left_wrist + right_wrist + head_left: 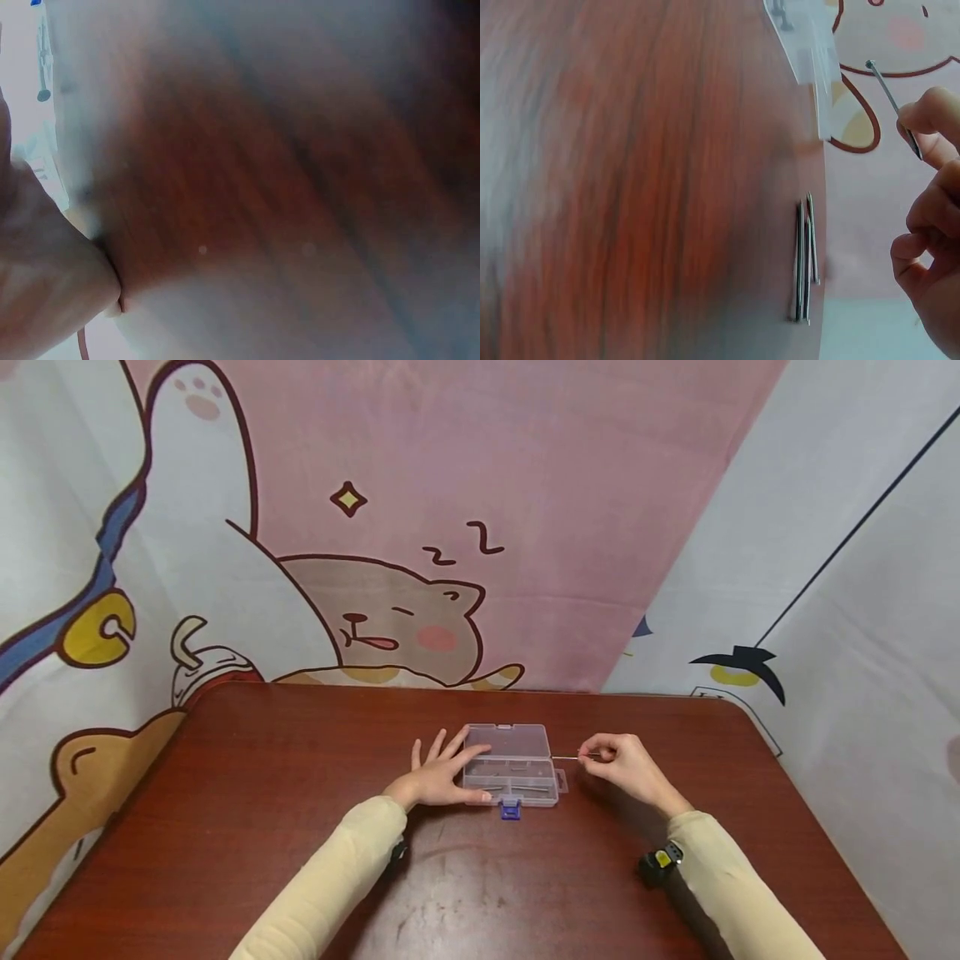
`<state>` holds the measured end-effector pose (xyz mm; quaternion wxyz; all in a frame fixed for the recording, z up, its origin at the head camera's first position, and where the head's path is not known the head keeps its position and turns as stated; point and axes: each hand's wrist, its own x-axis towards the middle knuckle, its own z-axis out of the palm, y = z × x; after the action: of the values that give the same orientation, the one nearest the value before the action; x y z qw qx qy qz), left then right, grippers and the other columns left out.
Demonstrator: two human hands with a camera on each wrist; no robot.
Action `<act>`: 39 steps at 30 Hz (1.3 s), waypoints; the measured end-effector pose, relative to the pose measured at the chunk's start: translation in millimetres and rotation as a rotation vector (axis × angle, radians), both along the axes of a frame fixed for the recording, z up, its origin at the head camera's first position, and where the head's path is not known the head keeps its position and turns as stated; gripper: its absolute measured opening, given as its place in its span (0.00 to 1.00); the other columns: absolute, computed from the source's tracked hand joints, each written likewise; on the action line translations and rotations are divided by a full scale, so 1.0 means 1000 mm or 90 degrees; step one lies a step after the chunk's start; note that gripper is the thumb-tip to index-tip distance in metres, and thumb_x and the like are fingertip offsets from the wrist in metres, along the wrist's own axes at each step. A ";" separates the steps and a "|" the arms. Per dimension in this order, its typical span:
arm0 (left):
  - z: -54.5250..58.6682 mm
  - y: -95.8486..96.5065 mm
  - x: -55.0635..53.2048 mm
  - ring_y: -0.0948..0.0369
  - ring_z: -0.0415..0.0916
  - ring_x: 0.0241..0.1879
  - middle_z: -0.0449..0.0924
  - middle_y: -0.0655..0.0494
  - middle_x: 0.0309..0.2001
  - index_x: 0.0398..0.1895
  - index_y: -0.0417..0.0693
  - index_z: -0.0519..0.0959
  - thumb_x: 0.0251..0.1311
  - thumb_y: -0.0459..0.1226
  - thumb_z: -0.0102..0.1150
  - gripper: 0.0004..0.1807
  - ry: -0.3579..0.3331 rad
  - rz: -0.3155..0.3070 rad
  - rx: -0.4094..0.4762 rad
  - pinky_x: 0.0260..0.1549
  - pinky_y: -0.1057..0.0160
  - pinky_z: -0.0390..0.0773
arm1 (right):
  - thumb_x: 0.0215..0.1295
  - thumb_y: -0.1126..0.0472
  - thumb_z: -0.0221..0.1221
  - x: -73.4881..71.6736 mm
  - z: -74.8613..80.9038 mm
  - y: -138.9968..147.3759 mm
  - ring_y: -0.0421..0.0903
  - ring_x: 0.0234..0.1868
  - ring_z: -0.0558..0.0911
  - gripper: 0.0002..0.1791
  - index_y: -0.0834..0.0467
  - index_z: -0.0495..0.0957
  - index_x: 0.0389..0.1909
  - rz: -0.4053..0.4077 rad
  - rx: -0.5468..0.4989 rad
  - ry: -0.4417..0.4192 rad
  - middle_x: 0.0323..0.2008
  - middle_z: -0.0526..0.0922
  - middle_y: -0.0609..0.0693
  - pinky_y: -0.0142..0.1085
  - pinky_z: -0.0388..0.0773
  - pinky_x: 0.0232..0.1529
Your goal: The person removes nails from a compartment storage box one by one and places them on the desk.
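Note:
A clear plastic compartment box (511,781) stands on the table with its lid (517,741) raised at the back and a blue latch (510,811) at the front. Metal nails (531,789) lie in its front compartments. My left hand (438,777) rests at the box's left side, fingers spread, the thumb along the front edge and the index finger reaching over the box. To the right of the box, my right hand (622,767) pinches a nail (889,94) between thumb and fingertips, its head pointing towards the box. The left wrist view is mostly blurred.
Several loose nails (802,262) lie side by side on the reddish-brown wooden table (285,827), close to my right hand. A clear hang tab (561,780) sticks out from the box's right side. A cartoon-printed cloth (570,527) hangs behind the table.

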<state>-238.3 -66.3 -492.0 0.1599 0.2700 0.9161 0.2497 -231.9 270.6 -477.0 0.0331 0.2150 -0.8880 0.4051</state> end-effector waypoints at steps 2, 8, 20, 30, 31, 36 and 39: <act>0.000 0.000 -0.001 0.40 0.29 0.73 0.33 0.51 0.77 0.75 0.66 0.56 0.54 0.63 0.61 0.45 0.004 0.001 -0.002 0.59 0.30 0.25 | 0.58 0.71 0.64 0.000 0.001 0.005 0.36 0.20 0.61 0.06 0.58 0.82 0.32 -0.003 -0.001 0.003 0.19 0.71 0.42 0.31 0.62 0.23; 0.000 0.000 0.000 0.41 0.28 0.73 0.32 0.52 0.77 0.75 0.67 0.55 0.55 0.63 0.60 0.45 0.000 -0.002 -0.014 0.59 0.31 0.25 | 0.58 0.71 0.65 -0.001 0.001 0.016 0.36 0.20 0.60 0.06 0.56 0.83 0.32 -0.011 0.014 0.014 0.17 0.65 0.40 0.32 0.59 0.21; 0.002 0.000 0.001 0.42 0.28 0.73 0.32 0.53 0.77 0.75 0.67 0.55 0.55 0.64 0.60 0.46 -0.007 0.000 -0.010 0.59 0.31 0.24 | 0.61 0.66 0.65 -0.008 -0.005 0.040 0.35 0.18 0.58 0.02 0.60 0.83 0.33 -0.039 0.059 -0.013 0.14 0.60 0.39 0.31 0.59 0.21; 0.002 -0.001 0.000 0.41 0.28 0.73 0.32 0.52 0.77 0.75 0.66 0.55 0.55 0.63 0.60 0.45 -0.005 0.000 -0.008 0.59 0.30 0.25 | 0.59 0.68 0.64 -0.029 -0.012 0.045 0.36 0.18 0.61 0.03 0.57 0.83 0.29 -0.025 0.100 -0.012 0.15 0.66 0.41 0.31 0.60 0.22; 0.002 -0.001 0.001 0.41 0.28 0.73 0.32 0.52 0.77 0.75 0.66 0.55 0.55 0.63 0.60 0.45 -0.006 0.000 -0.008 0.59 0.30 0.25 | 0.59 0.68 0.64 -0.031 -0.014 0.045 0.36 0.18 0.61 0.03 0.57 0.83 0.29 -0.020 0.103 -0.014 0.15 0.67 0.41 0.31 0.59 0.22; 0.002 0.000 0.001 0.41 0.28 0.73 0.32 0.52 0.77 0.75 0.66 0.55 0.55 0.63 0.59 0.45 -0.005 -0.002 -0.011 0.59 0.30 0.25 | 0.61 0.68 0.64 -0.039 -0.019 0.042 0.37 0.19 0.63 0.03 0.58 0.82 0.30 0.003 0.097 -0.025 0.16 0.69 0.42 0.31 0.61 0.21; 0.001 0.000 0.001 0.41 0.28 0.73 0.32 0.52 0.77 0.75 0.67 0.55 0.55 0.63 0.59 0.45 -0.002 -0.002 -0.009 0.59 0.30 0.25 | 0.62 0.65 0.65 -0.042 -0.021 0.039 0.37 0.18 0.64 0.01 0.58 0.83 0.31 -0.002 0.088 -0.018 0.16 0.68 0.42 0.31 0.61 0.21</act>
<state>-237.7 -66.6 -490.6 0.1632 0.2699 0.9172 0.2433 -273.9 309.9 -498.3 0.0065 0.2100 -0.9146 0.3456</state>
